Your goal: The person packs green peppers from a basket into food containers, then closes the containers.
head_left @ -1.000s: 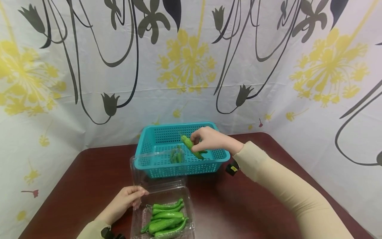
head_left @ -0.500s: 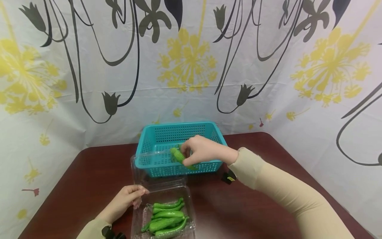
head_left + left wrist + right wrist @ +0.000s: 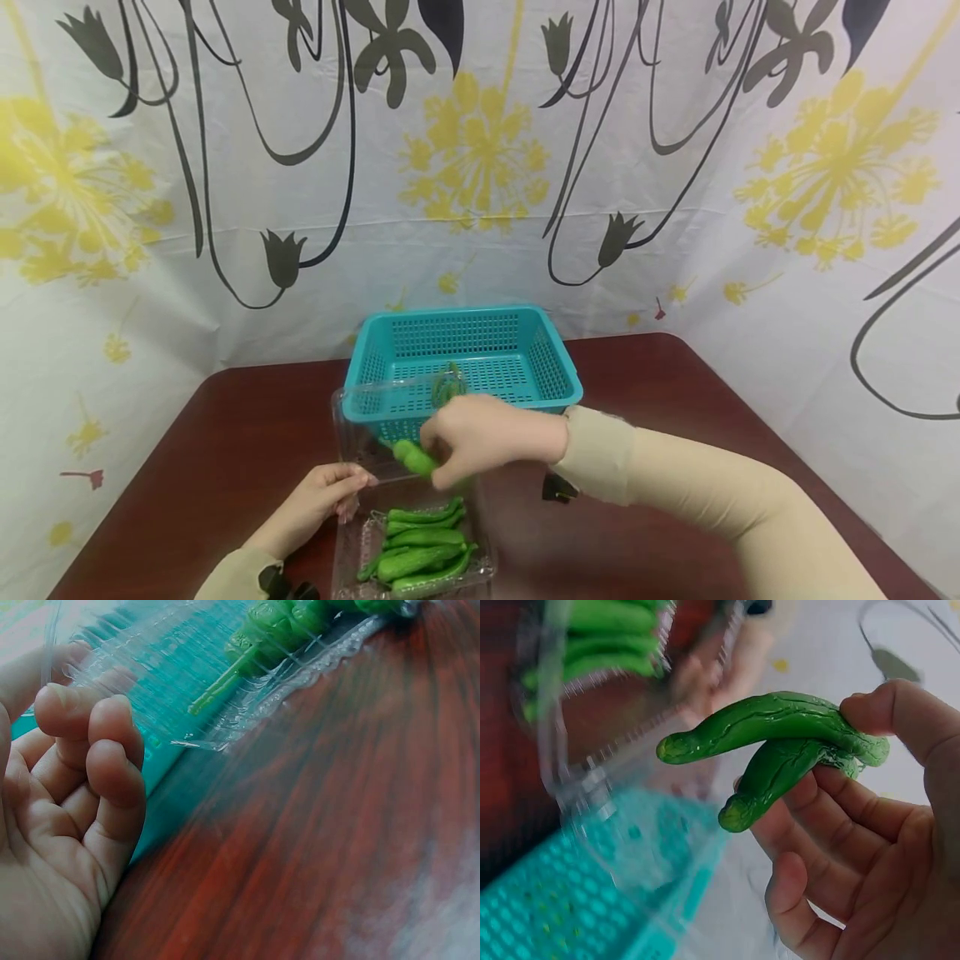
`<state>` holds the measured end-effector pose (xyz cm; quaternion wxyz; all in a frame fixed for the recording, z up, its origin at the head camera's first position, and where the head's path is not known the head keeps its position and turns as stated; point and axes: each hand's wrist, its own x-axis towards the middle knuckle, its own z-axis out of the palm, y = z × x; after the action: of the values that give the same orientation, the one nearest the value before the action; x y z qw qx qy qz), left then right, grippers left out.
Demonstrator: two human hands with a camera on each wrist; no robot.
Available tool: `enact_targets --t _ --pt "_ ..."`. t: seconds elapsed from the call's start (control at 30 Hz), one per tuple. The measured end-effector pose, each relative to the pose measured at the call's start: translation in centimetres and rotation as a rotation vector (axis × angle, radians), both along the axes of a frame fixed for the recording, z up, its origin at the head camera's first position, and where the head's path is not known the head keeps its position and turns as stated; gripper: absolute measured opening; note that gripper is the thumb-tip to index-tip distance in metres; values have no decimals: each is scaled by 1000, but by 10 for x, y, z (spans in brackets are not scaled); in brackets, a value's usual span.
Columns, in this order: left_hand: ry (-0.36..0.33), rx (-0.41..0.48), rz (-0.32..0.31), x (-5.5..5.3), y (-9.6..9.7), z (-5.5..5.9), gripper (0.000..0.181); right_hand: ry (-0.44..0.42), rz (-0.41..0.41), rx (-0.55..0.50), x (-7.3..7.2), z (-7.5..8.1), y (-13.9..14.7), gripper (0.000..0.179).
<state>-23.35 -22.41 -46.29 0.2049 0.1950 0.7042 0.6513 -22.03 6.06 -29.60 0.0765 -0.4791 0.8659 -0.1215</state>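
Observation:
My right hand (image 3: 487, 437) pinches two green peppers (image 3: 769, 724) between thumb and fingers, crossed over each other in the right wrist view. It is over the hinge area of a clear plastic clamshell box (image 3: 491, 557), in front of the basket. My left hand (image 3: 318, 504) pinches the box's left edge between thumb and forefinger, its other fingers curled in the left wrist view (image 3: 112, 761). Inside the box lie several green peppers (image 3: 427, 554) side by side. The clear lid (image 3: 352, 442) stands folded back, overlapping the basket's front.
A turquoise perforated basket (image 3: 457, 312) stands at the back of the dark red-brown table (image 3: 247, 442), with something green (image 3: 450, 382) inside, seen partly through the lid. A patterned white cloth (image 3: 480, 267) hangs behind and at both sides.
My right hand has come from over the basket down and left toward the box, peppers still held. The left hand stays at the box's edge.

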Motion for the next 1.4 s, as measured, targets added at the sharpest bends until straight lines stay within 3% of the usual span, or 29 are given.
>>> enact_targets --t 0.33,0.53,0.77,0.97,1.17,1.4 --pt "-11 -2 6 0 2 4 28 111 72 121 16 -25 -21 30" --pt "-14 -8 4 1 3 3 36 154 53 156 15 -41 -28 32" --pt "-12 -8 14 0 4 1 32 176 21 186 12 -55 -31 34" --pt "-23 -18 19 0 3 0 29 171 11 217 12 -62 -32 35" --pt "24 -2 11 -1 2 0 32 202 6 233 12 -65 -32 38" --pt "19 8 15 0 1 0 25 197 1 250 10 -70 -34 37"
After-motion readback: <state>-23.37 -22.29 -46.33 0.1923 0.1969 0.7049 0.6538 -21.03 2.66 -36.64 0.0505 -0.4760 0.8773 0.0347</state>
